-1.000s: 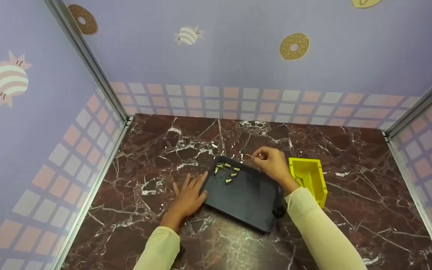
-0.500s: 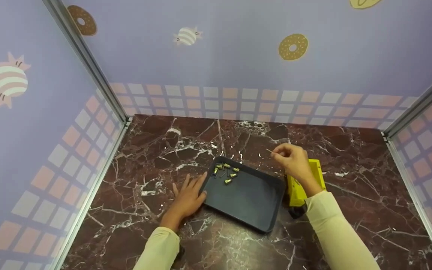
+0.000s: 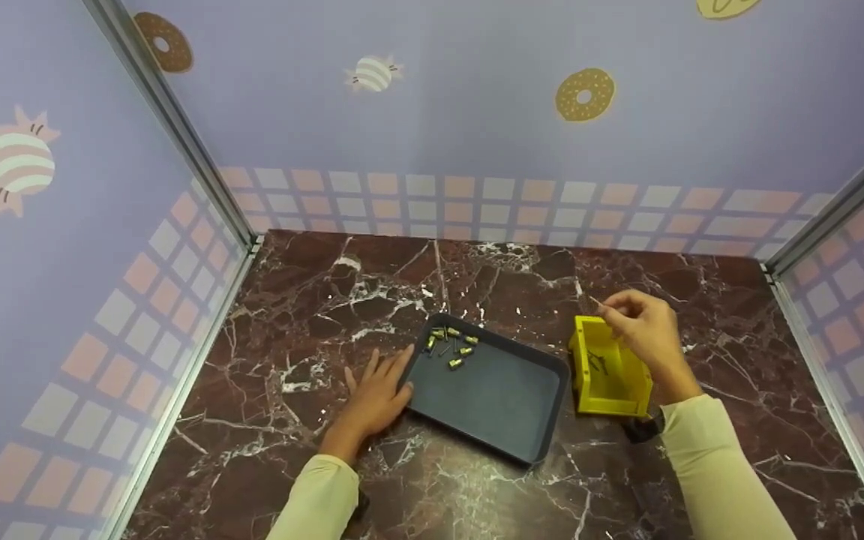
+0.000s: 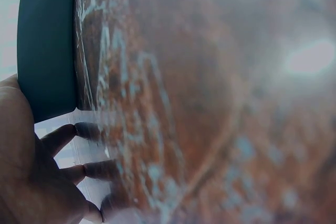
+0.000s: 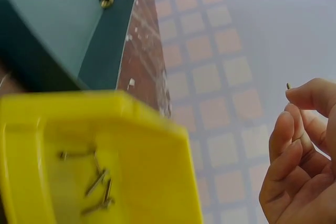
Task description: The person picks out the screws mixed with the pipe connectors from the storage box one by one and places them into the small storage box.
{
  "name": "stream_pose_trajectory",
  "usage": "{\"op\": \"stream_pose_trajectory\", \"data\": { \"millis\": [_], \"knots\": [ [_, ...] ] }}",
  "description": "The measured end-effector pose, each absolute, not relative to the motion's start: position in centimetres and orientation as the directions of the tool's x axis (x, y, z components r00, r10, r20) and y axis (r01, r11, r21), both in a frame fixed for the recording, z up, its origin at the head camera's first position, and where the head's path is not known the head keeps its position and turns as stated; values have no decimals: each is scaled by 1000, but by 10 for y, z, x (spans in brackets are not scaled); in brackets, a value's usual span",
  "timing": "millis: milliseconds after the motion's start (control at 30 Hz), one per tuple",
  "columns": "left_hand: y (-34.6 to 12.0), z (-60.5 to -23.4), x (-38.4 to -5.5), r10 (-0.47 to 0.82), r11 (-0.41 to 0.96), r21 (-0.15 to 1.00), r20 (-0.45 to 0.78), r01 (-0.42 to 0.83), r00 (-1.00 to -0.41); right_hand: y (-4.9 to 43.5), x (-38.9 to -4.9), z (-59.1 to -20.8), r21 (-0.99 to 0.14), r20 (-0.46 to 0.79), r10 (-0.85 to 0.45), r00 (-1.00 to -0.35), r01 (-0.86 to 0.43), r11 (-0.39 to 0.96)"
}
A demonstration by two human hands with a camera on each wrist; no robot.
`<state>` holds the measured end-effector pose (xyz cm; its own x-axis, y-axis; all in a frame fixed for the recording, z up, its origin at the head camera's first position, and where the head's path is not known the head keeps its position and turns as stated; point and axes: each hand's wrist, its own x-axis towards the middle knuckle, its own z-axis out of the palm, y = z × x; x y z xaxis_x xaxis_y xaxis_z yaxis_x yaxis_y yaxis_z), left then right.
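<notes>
Pinching a thin metal piece (image 3: 595, 301), prob. a screw, btwn thumb and index, our R hand (image 3: 648, 330) hung by the far R part of the yellow bin (image 3: 612, 406), w/ the other fingers loosely bent. The grip was narrow, and only a short tip poked out; the R wrist view showed just that bit, well apart from the bin rim. A few similar screws (image 5: 97, 184) lay loose and crossed on the bin floor. Our L hand (image 3: 376, 394) gripped nothing: fingers spread on the marble-look tabletop (image 3: 312, 300), thumb side at the L edge of the dark tray (image 3: 492, 405); whether it pressed the tray, we couldn't tell. Near the tray's far L corner sat a cluster of brass-coloured fittings (image 3: 465, 351) w/ some thin pieces (image 3: 444, 349) among them. For a tidy job, we judged, the pinch had to be light but firm, b/c smth that slim could roll btwn fingertips. If it was bound for the bin, best to bring it below the rim before letting go, to avoid a bounce, w/ the wrist clear of the wall. A flat, quiet L hand seemed best, so the tray wouldn't skid if bumped.
</notes>
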<state>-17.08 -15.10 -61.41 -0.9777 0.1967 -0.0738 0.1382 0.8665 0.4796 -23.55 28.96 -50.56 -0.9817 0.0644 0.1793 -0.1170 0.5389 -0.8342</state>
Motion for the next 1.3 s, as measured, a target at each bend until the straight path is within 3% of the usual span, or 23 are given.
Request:
{"op": "stream_pose_trajectory", "data": {
  "millis": [667, 1300],
  "knots": [
    [-151, -614, -171, 198, 868, 478, -82, 135, -977, 326, -220, -552, -853, 77, 137, -988, 5, 521],
    [-151, -614, -171, 198, 864, 485, -88, 132, -976, 326, -222, -556, -851, 71, 145, -987, 17, 526]
  ]
}}
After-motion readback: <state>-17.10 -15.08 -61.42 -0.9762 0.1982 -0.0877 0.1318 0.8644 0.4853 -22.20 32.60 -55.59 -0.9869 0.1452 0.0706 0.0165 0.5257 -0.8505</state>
